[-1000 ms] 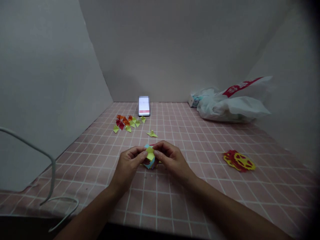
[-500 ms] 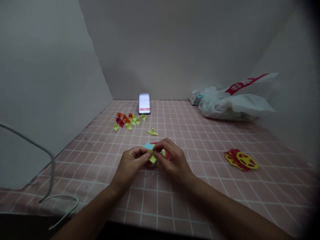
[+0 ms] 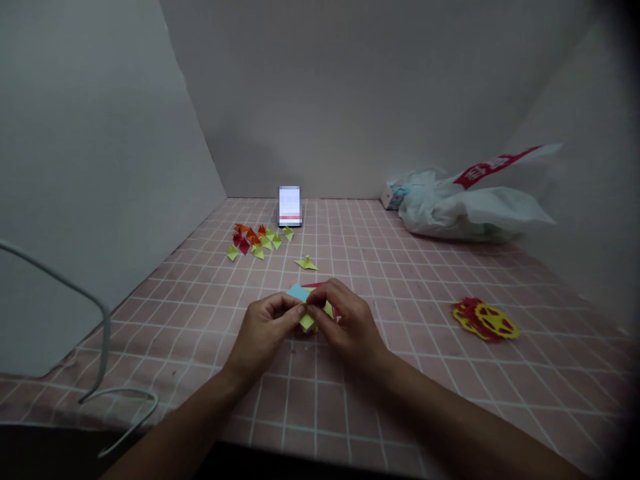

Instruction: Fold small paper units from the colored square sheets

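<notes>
My left hand (image 3: pixel 263 330) and my right hand (image 3: pixel 344 320) meet at the middle of the pink tiled table (image 3: pixel 430 373). Both pinch a small folded paper piece (image 3: pixel 306 320), yellow-green with a blue flap and a red edge showing behind the fingers. The fingers of both hands are curled round it and hide most of it. One loose yellow folded unit (image 3: pixel 306 264) lies a little beyond the hands.
A pile of small folded paper units (image 3: pixel 255 239), orange, red and yellow, lies at the back left. A phone (image 3: pixel 289 205) stands against the back wall. A white plastic bag (image 3: pixel 465 208) lies back right. A red-and-yellow paper cutout (image 3: pixel 485 321) lies right. A grey cable (image 3: pixel 103 347) loops at left.
The hands have turned the paper piece: the blue flap now shows on top and a red edge has appeared. The view shifted slightly downward.
</notes>
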{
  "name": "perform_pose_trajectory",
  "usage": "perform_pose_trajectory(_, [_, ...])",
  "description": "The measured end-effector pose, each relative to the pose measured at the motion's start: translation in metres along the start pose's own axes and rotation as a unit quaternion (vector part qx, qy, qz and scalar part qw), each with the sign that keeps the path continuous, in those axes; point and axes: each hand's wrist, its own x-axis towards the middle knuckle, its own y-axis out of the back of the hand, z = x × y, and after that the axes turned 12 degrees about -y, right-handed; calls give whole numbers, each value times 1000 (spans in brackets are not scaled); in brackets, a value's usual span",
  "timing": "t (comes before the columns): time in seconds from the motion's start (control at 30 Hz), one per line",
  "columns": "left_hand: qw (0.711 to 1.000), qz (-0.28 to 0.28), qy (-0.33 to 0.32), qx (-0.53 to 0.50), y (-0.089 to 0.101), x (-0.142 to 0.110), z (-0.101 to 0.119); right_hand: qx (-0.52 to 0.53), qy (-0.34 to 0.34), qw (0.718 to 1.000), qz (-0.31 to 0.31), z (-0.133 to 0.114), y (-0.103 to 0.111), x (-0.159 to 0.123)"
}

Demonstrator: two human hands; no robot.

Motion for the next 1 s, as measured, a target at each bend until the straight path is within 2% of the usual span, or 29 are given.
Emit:
perform_pose_trajectory(0.2, [1000,9,10,-17,2,0,-3,-30,59,998,4,1,0,-1])
perform_pose_trajectory(0.43, [994,-10,38,-99,5,-1,-8,-42,66,997,7,3,0,-1])
perform_pose_trajectory(0.67, [995,12,37,-97,4,1,-8,-41,73,996,17,1,0,-2])
perform_pose_trajectory(1.0, [989,3,44,-143,2,-2,-7,-61,92,994,-1,2,2,1])
